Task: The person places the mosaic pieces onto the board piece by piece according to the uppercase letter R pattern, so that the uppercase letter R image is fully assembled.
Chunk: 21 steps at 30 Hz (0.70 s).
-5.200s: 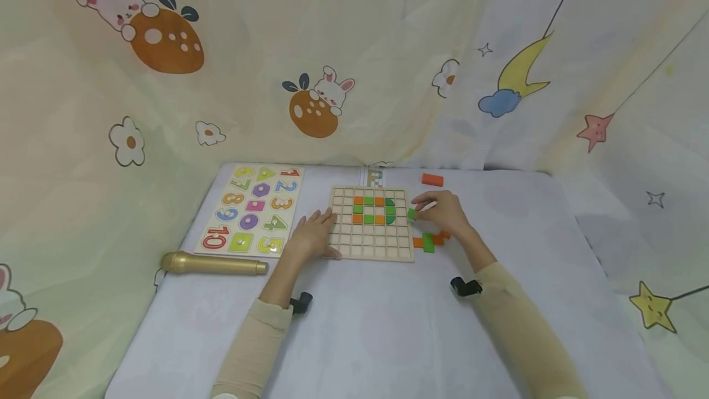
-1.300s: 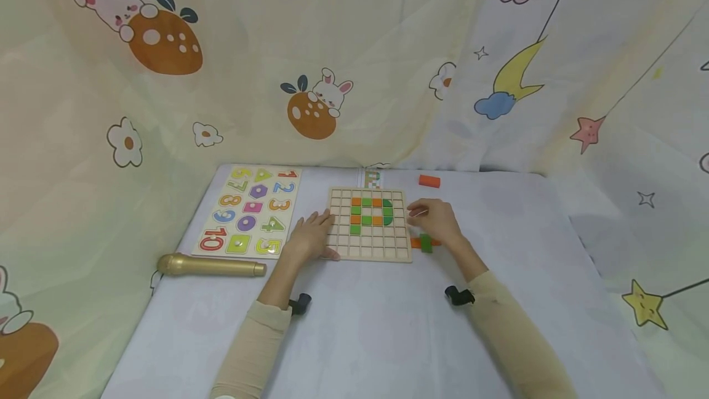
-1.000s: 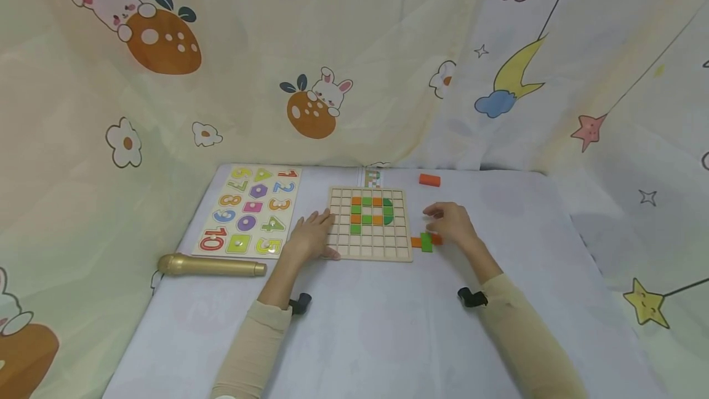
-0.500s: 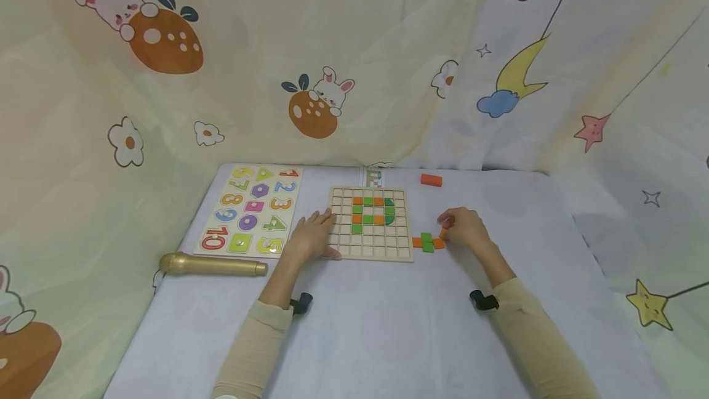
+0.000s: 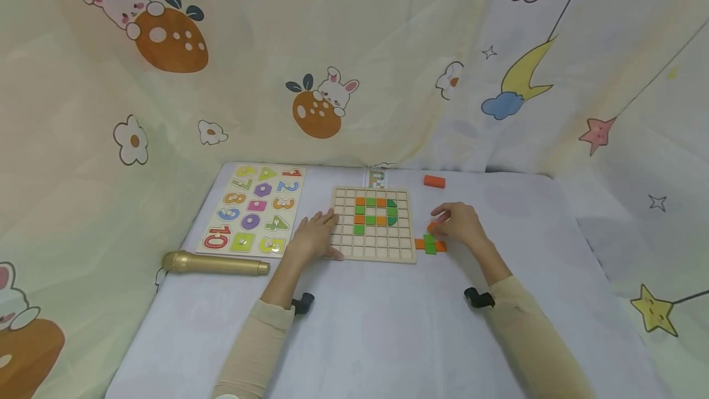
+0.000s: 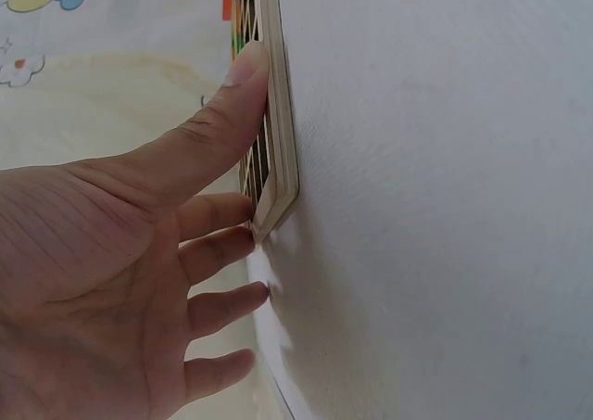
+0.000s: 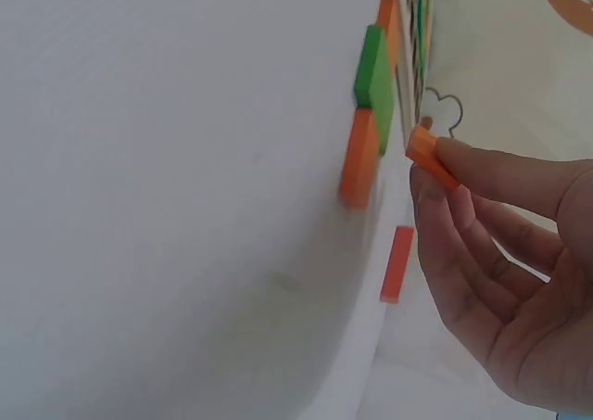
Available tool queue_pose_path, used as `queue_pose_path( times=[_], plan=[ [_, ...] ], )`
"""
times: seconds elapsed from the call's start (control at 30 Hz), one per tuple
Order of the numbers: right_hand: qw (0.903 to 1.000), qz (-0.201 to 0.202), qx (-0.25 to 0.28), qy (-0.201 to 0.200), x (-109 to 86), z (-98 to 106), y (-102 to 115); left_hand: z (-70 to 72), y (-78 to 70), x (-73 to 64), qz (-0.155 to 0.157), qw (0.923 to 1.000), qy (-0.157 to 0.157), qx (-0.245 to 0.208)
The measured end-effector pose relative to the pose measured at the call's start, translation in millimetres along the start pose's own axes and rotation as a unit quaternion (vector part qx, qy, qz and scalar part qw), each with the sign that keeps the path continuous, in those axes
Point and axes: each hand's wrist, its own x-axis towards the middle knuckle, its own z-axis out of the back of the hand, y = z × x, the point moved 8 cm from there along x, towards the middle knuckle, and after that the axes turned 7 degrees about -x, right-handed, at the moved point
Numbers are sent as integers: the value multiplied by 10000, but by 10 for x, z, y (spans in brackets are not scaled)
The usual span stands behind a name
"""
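Observation:
A wooden grid board [image 5: 373, 251] holds orange and green blocks [image 5: 370, 220] set in a P-like shape. My left hand [image 5: 312, 239] rests at the board's left edge, fingers spread and fairly straight. In the left wrist view, the left thumb [image 6: 208, 133] lies along the board's edge, with two fingertips near its corner. Between thumb and fingertips, my right hand [image 5: 460, 225] pinches a small orange block [image 7: 428, 151], held up to the right of the board. Below that hand lie loose green blocks [image 5: 429, 244] and orange blocks [image 5: 440, 246], close against the board's right side.
An orange cylinder-like block [image 5: 434, 181] lies behind the right hand. A printed pattern card [image 5: 376, 178] sits behind the board. At left are a number and shape puzzle board [image 5: 235, 242] and a gold toy microphone [image 5: 216, 263]. A patterned cloth backdrop [image 5: 244, 66] rises behind the table.
A green block now sits below the pattern's lower left, where the right hand set it. The right hand then took an orange block from the loose ones and lifted it leftward. The left hand stayed.

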Motion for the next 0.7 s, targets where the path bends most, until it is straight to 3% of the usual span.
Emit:
queue_pose_path(
  times=[0.47,0.7],
  plan=[
    [9944,723,733,-258,92,-196,500,13,-7,4,-27,10000,-44,80],
    [9917,878,925,-165,150,-356,678,-3,9,15,0,10000,-38,81]
  ],
)
